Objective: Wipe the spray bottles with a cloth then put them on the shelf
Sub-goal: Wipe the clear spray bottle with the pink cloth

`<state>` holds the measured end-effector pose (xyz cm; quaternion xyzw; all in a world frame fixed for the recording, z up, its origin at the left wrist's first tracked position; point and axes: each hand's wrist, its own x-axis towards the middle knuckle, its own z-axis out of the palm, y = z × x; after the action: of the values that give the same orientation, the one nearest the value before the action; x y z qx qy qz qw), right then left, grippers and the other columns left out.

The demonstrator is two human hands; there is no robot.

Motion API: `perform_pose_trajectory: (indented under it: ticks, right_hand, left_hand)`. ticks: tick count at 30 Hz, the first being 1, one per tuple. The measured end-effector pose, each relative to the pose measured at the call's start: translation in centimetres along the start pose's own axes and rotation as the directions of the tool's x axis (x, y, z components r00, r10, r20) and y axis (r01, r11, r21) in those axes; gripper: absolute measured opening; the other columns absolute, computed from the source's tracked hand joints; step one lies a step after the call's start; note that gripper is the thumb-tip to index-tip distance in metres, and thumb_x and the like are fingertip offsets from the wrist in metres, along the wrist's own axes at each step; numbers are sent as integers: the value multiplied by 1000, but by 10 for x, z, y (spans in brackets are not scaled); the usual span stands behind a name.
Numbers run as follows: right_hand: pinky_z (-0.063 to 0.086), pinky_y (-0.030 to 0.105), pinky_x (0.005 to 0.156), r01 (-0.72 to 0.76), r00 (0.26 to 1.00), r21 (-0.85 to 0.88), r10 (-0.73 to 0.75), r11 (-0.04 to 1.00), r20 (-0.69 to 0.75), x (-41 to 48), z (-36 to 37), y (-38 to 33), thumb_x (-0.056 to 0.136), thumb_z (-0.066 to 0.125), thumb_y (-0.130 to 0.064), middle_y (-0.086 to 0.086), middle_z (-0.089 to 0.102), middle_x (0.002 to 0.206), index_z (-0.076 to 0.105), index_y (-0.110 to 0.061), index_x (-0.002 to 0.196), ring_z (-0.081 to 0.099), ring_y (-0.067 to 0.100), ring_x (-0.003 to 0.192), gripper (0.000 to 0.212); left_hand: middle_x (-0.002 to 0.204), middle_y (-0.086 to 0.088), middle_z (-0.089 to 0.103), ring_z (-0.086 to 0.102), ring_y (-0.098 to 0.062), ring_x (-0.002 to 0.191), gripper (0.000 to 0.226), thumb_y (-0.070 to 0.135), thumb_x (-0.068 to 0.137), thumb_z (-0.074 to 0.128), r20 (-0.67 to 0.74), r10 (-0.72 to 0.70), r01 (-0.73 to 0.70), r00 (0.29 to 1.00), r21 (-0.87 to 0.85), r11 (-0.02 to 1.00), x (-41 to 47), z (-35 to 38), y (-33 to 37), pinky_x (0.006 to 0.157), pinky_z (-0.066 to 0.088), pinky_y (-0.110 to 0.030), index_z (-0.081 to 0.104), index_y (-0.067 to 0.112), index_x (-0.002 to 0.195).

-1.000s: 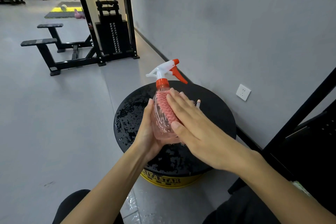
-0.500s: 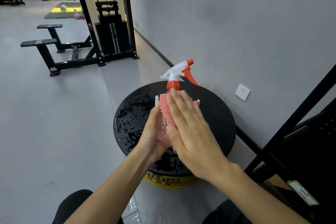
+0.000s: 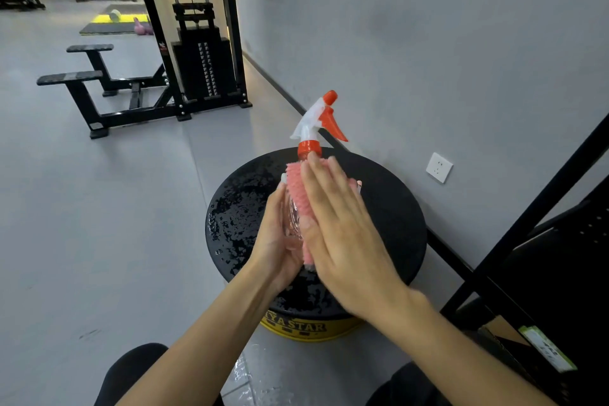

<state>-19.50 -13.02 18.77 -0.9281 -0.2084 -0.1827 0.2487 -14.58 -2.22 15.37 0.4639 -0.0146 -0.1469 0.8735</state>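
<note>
Head view: the spray bottle (image 3: 293, 219) is up off the surface, held upright with a slight lean between both hands, above the wet black round top (image 3: 389, 208) of a drum-shaped stand. Its clear body sits in the left hand (image 3: 275, 242), which cups it from the left and below, fingers curled round the plastic. The right hand (image 3: 342, 234) comes in from the other side with fingers straight and together, palm flat, pressing a pink nubbly cloth (image 3: 296, 194) against the bottle's body. The cloth is sandwiched between that palm and the bottle, and its edge shows along the left of the fingers. Above the fingertips, the orange collar and the white-and-orange trigger head poke out, nozzle pointing toward the wall.

Writing now: the stand's yellow base (image 3: 296, 326) carries dark letters, "YASTAR" readable, the start hidden by the left forearm. At lower right, a green label (image 3: 547, 353) on the black shelf frame (image 3: 543, 194) is too blurred to read.
</note>
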Motion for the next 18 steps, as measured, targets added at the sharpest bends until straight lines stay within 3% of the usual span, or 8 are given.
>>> perform_pose_trajectory:
  ticks: [2, 4, 7, 10, 13, 16, 18]
  right_hand:
    - [-1, 40, 123, 26, 1000, -37, -26, 999, -1, -14, 8, -3, 105, 26, -28, -9, -13, 162, -4, -21, 155, -16, 9, 148, 58]
    - [0, 42, 123, 17, 1000, -42, -17, 999, 0, -13, 9, -2, 105, 25, -28, -9, -13, 162, -4, -21, 155, -17, 9, 148, 58]
    - [-3, 39, 123, -59, 998, 36, 59, 998, -7, 12, 0, 4, 106, 18, -34, -12, -11, 162, -2, -24, 155, -18, 1, 146, 54]
    - [0, 40, 123, -104, 994, 102, 106, 989, -7, 34, -10, 12, 105, 18, -38, -14, -6, 162, 4, -25, 155, -14, -5, 145, 53]
    - [0, 40, 123, -71, 997, 32, 72, 997, -5, 23, -5, 7, 106, 18, -35, -13, -6, 163, 3, -25, 155, -15, -1, 146, 53]
    - [2, 43, 123, 4, 1000, -63, -6, 998, -30, -4, 7, -2, 105, 24, -28, -9, -7, 163, 2, -20, 155, -15, 10, 149, 55]
    - [5, 46, 122, 22, 999, -108, -25, 994, -34, -14, 16, -3, 104, 27, -26, -7, -7, 163, 1, -19, 155, -13, 13, 150, 58]
  left_hand:
    - [98, -8, 77, 74, -19, 85, 59, 52, 101, 30, 25, -2, 3, 1000, -28, 1000, 0, 1, 2, 66, 60, -27, 79, 18, 94]
    - [90, -10, 77, 74, -15, 78, 58, 50, 102, 30, 36, -3, 4, 999, -23, 1000, -2, 2, 2, 60, 58, -21, 74, 12, 95]
    - [101, -15, 75, 73, -20, 84, 52, 53, 99, 34, 4, -30, 29, 1000, 84, 996, -3, 0, -2, 56, 58, -29, 72, 17, 107]
    - [99, -7, 77, 75, -21, 80, 45, 52, 99, 36, -6, -60, 60, 998, 72, 996, -4, 0, -6, 55, 58, -39, 71, 25, 107]
    - [93, -7, 76, 73, -18, 73, 46, 49, 101, 37, -40, -39, 41, 998, 73, 996, -2, 0, -4, 53, 56, -32, 71, 19, 107]
    - [110, -14, 72, 70, -22, 92, 50, 48, 101, 39, -65, -5, 9, 998, 63, 998, 0, -2, 1, 74, 57, -33, 72, 10, 108]
    - [109, -12, 74, 72, -22, 97, 47, 47, 99, 42, -87, 12, -6, 996, 63, 998, -1, -2, 3, 80, 58, -31, 74, 13, 101]
